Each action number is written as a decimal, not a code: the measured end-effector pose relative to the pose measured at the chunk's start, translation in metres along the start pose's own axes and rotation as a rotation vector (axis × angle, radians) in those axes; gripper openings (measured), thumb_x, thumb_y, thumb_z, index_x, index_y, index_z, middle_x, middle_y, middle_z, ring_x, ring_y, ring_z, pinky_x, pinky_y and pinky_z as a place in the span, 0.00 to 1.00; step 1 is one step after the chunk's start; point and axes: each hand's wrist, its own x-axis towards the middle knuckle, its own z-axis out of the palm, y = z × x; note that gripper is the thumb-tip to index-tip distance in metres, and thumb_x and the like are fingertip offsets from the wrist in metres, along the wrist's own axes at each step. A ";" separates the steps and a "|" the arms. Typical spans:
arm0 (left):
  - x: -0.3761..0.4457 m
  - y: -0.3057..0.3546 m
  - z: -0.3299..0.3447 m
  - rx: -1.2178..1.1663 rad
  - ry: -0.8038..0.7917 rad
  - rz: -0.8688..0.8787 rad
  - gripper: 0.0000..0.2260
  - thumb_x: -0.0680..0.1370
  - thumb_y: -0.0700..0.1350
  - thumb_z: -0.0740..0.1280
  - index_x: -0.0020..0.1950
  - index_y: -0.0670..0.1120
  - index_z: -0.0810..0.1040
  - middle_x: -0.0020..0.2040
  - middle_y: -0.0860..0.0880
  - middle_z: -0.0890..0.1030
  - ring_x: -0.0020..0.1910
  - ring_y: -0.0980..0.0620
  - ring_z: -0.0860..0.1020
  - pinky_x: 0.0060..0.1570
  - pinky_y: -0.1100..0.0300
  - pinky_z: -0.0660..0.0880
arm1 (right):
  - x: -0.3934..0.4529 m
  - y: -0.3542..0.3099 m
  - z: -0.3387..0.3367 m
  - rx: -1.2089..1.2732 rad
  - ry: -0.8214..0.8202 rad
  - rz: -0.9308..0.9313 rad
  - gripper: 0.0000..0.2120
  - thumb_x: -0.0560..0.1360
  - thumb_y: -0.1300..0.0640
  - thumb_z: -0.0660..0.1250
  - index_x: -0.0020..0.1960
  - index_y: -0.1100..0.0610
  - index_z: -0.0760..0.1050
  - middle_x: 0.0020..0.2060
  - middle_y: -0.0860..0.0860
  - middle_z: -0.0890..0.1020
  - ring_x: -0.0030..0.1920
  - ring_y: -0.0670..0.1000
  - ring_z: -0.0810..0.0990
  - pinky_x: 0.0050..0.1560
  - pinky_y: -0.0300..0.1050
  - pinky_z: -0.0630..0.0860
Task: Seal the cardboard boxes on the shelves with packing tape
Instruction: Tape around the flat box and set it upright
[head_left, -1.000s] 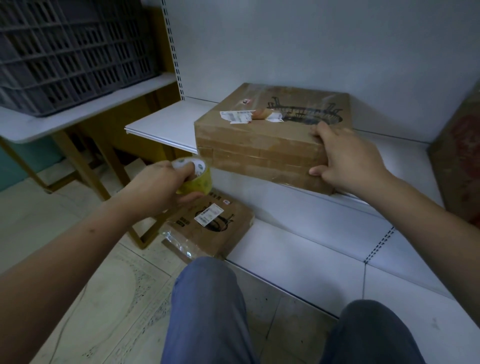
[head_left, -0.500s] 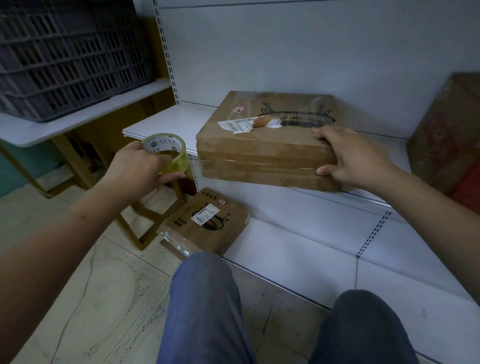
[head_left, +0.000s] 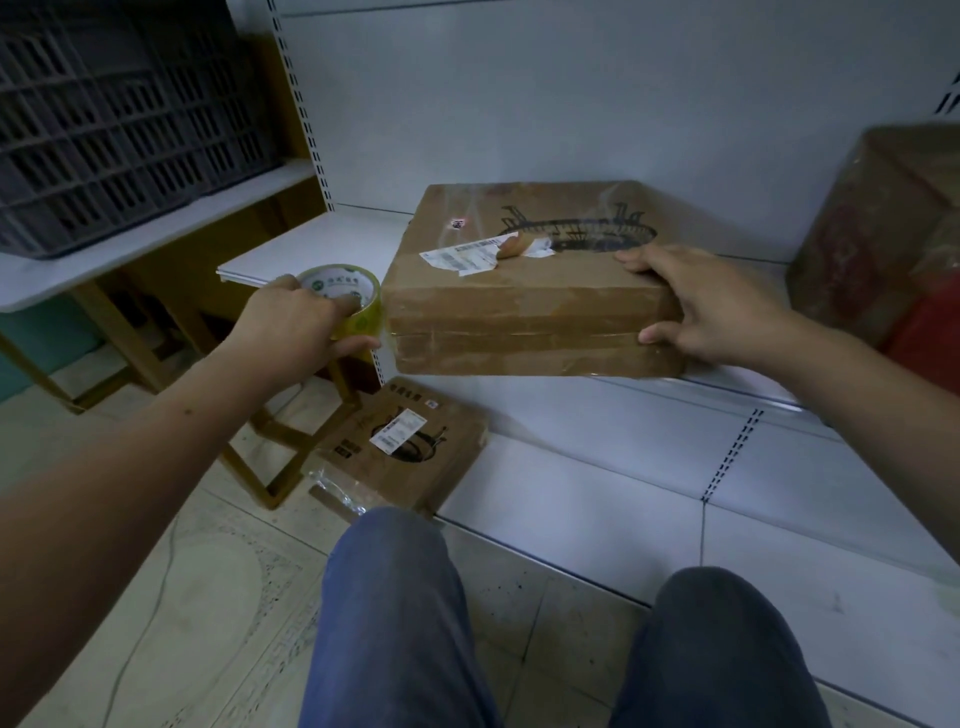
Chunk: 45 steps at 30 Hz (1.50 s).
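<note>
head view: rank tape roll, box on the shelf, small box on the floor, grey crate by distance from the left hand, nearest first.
From the left hand:
1. tape roll, held in its fingers.
2. box on the shelf, just to its right.
3. small box on the floor, below it.
4. grey crate, up on the far-left table.

White metal shelving back panel with perforated uprights. Pale tiled floor, dark grout lines. At left, wooden-framed table with white top; dark slatted plastic crate rests on it. Teal wall section below table. Lighting dim, even.
</note>
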 end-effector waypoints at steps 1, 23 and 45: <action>0.005 0.002 0.000 -0.018 -0.010 0.014 0.34 0.74 0.71 0.47 0.67 0.51 0.74 0.49 0.45 0.84 0.48 0.45 0.80 0.48 0.56 0.73 | -0.001 0.002 0.000 0.009 -0.008 -0.007 0.41 0.64 0.53 0.81 0.72 0.52 0.67 0.69 0.53 0.73 0.68 0.57 0.71 0.67 0.53 0.69; -0.063 0.052 -0.032 -0.315 -0.114 -0.069 0.21 0.81 0.62 0.56 0.65 0.50 0.74 0.47 0.52 0.82 0.41 0.54 0.79 0.44 0.62 0.76 | 0.037 -0.063 0.008 -0.096 -0.161 -0.338 0.45 0.69 0.44 0.76 0.78 0.42 0.57 0.79 0.49 0.57 0.77 0.54 0.59 0.74 0.57 0.62; 0.010 0.178 -0.075 -0.413 0.354 -0.043 0.15 0.72 0.59 0.72 0.40 0.49 0.77 0.27 0.54 0.75 0.22 0.54 0.72 0.22 0.69 0.55 | 0.038 -0.007 0.012 0.233 -0.011 0.044 0.27 0.84 0.43 0.43 0.74 0.54 0.69 0.74 0.51 0.69 0.75 0.48 0.63 0.75 0.43 0.45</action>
